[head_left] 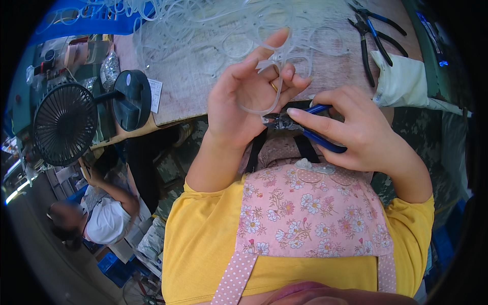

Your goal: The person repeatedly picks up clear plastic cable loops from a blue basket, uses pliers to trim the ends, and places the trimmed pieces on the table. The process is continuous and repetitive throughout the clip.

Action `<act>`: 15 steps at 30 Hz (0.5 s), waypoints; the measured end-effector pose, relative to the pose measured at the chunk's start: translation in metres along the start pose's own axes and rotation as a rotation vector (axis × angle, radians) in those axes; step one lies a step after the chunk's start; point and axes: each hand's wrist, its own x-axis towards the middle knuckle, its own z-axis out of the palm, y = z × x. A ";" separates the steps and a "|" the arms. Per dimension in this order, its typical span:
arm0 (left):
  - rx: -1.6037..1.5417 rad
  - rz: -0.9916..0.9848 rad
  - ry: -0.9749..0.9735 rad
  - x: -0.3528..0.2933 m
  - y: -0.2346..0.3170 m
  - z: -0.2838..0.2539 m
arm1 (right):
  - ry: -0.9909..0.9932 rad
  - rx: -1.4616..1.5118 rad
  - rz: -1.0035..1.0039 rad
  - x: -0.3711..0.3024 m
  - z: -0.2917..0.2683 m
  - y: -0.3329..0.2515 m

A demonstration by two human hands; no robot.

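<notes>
A loop of clear plastic tubing (260,111) hangs from my left hand (229,101), which holds it with the fingers partly curled and the index finger raised. A ring sits on one finger of that hand. My right hand (363,129) grips a pair of blue-handled pliers (326,144), its thumb and fingers around the handles. The pliers' dark jaws reach left to the lower part of the loop, close to my left palm. Whether the jaws are closed on the tubing is too small to tell.
Many clear tubing loops (178,38) lie on the worktable (325,66), some spilling from a blue bin (96,20). Two more pliers (373,33) and a white cloth (401,81) are at the right. A black fan (66,124) stands left, with a seated person (109,221) beyond.
</notes>
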 end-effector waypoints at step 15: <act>0.958 0.834 0.295 -0.008 -0.030 -0.020 | 0.143 1.673 0.476 -0.005 0.006 -0.016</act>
